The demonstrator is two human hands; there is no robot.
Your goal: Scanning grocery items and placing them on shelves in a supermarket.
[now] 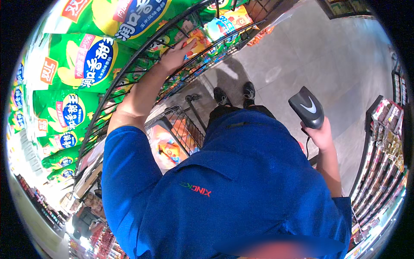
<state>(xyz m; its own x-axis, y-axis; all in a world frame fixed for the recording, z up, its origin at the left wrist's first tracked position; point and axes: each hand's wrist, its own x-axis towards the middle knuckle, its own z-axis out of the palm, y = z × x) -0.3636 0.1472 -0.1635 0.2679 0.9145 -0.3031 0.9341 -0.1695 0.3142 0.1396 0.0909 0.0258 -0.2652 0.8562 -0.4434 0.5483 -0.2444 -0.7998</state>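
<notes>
My left hand [176, 56] reaches over a black wire rack [155, 30] on the left. Its fingers lie against an orange snack packet [198, 42]; whether they grip it I cannot tell. Just beyond those fingers is a light blue and white packet [223, 28], among other colourful packets behind the wires. Held out on the right, a black handheld barcode scanner [307, 108] is in my right hand [318, 133]. A cord [308, 147] hangs from its handle.
Large green sausage packs [82, 61] bearing writing stand above the rack. A wire cart [190, 129] with orange packets [169, 152] is by my left side. Stocked shelves [378, 162] line the right. Grey tiled floor [307, 48] lies ahead. Someone in dark clothes [84, 220] is at lower left.
</notes>
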